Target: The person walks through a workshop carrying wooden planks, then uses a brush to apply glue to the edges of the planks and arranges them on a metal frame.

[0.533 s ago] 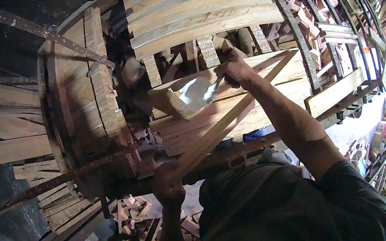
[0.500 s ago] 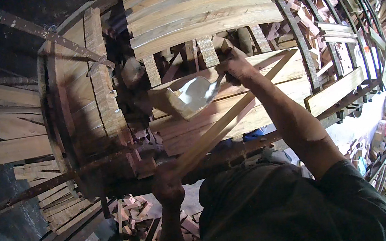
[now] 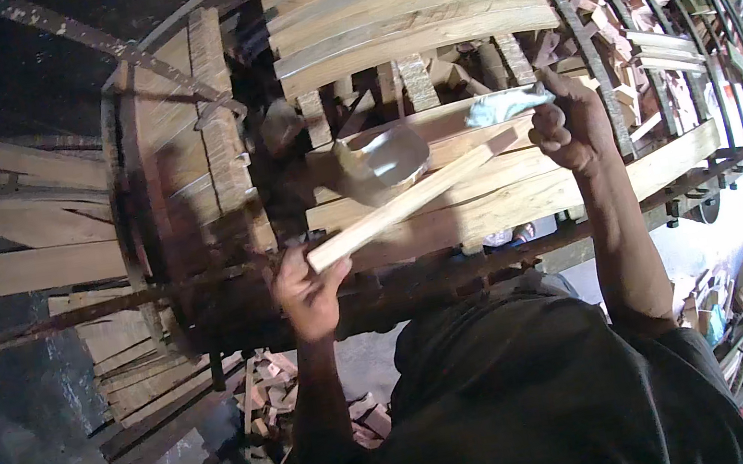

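My left hand (image 3: 306, 299) is closed round the near end of a pale wooden strip (image 3: 406, 205), which slants up to the right above the planks. In my right hand (image 3: 570, 123) is a brush (image 3: 507, 105), its head thickly coated in white paste and held level over the far end of the strip. The fingers cover most of its handle, and the brush looks apart from the wood. Just left of the brush, a cut-open container (image 3: 351, 175) with white paste inside sits tilted on the planks (image 3: 494, 209).
Joined boards (image 3: 404, 8) lie across the far side of the metal frame (image 3: 558, 8). More boards (image 3: 37, 269) stick out at the left. Wood offcuts (image 3: 269, 384) fill a bin below, and others show between the bars at right.
My right hand has lifted the brush out of the container and moved right. My left hand has raised the strip's near end, and the whole view has shifted slightly.
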`<action>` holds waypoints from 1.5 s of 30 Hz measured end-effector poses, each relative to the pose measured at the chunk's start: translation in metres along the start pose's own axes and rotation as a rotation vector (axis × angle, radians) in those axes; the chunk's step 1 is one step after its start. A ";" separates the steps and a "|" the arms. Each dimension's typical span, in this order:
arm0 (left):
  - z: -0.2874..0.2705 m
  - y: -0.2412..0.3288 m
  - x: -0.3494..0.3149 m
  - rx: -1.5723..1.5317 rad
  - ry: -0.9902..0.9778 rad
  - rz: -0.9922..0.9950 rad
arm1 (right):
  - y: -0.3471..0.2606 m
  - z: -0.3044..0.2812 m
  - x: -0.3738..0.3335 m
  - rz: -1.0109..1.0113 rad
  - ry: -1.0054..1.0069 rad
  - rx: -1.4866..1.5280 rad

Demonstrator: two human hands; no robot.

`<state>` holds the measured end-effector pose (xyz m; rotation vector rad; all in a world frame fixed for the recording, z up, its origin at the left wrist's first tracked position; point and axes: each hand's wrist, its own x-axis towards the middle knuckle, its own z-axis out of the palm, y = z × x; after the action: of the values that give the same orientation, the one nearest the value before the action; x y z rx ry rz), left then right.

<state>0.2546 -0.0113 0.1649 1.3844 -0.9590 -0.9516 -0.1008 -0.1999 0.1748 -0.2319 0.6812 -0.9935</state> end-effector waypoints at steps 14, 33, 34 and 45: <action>0.028 0.040 0.021 -0.011 -0.068 0.256 | 0.069 0.148 -0.070 -0.116 -0.042 -0.371; 0.023 0.035 0.039 0.049 -0.127 0.316 | 0.005 0.029 -0.054 -0.366 0.290 -0.634; 0.023 0.035 0.041 0.038 -0.128 0.321 | 0.000 0.021 -0.051 -0.375 0.303 -0.641; 0.008 0.042 0.059 0.196 -0.117 0.277 | -0.053 -0.064 -0.018 -0.420 0.430 -0.614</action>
<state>0.2662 -0.0707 0.2058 1.3237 -1.3234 -0.7503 -0.1842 -0.2062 0.1579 -0.7348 1.3676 -1.2260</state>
